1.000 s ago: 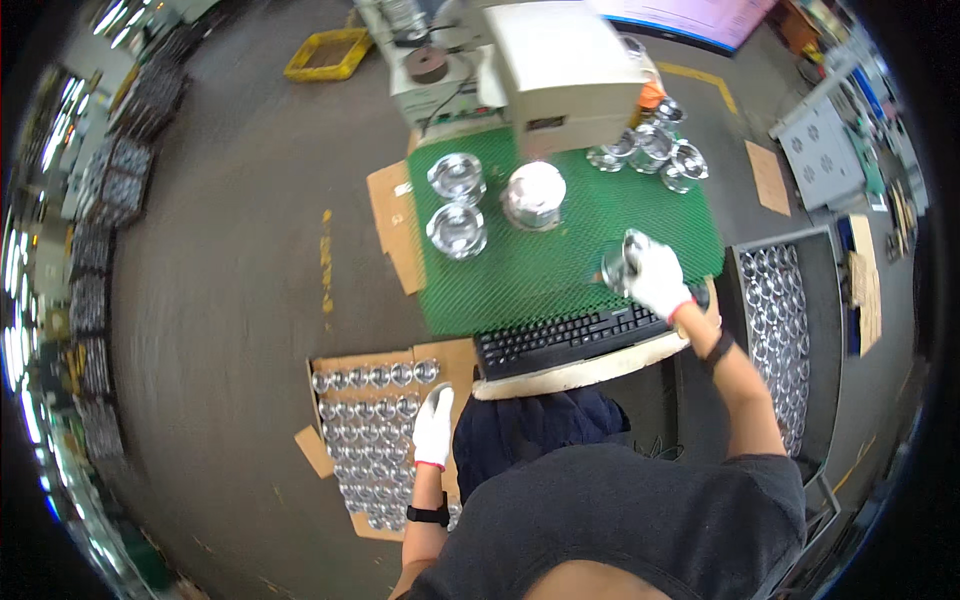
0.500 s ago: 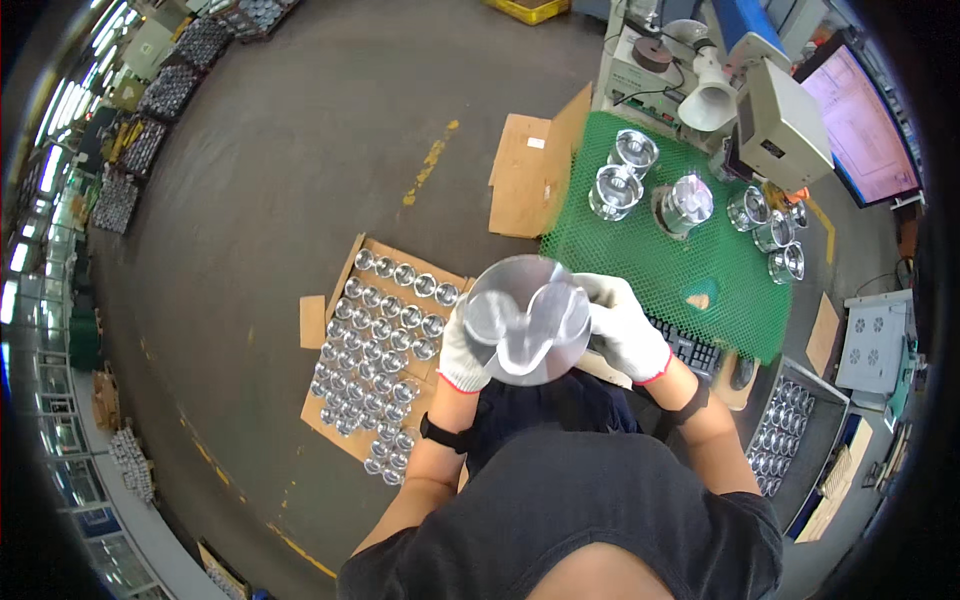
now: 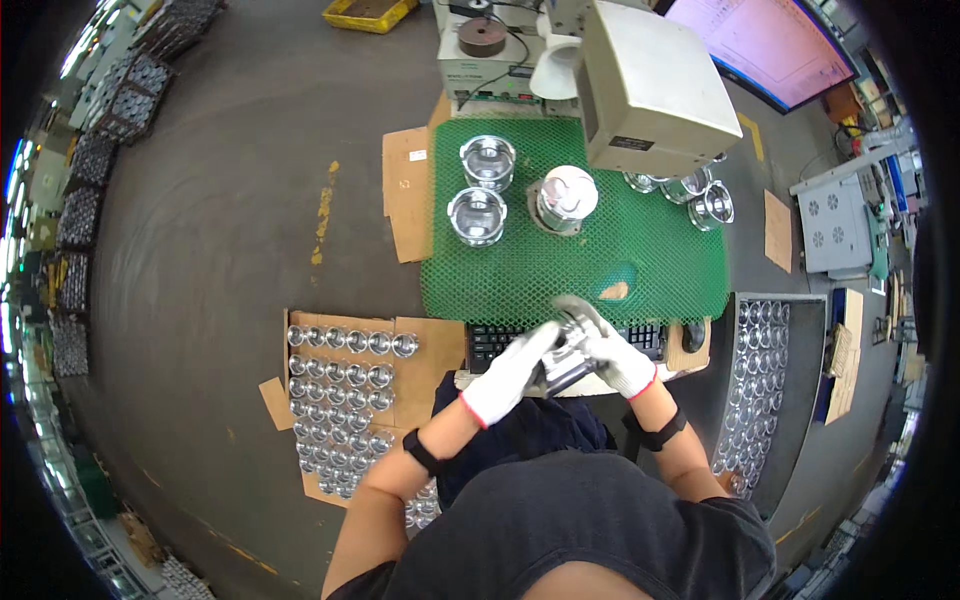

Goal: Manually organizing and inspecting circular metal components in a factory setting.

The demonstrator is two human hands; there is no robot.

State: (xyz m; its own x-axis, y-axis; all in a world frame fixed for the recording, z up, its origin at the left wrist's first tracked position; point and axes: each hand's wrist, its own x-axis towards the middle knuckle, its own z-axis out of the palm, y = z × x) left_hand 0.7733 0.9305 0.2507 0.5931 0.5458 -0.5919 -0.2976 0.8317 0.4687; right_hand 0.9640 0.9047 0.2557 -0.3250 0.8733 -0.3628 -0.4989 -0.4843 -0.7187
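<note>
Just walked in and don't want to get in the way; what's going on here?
A gloved person holds a shiny metal part between the left hand and right hand, near the keyboard. Similar parts stand on the green mat beyond, two of them at its left. More lie in rows on cardboard to the left and in a grey bin to the right.

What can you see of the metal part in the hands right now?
The metal part is silvery and shiny, apparently polished metal, with a rounded outline and darker patches along its lower side. It sits tilted between the gloved left hand and right hand, both touching it, in front of the keyboard. The fingers cover much of it and the picture is slightly blurred, so its finer features cannot be told.
</note>
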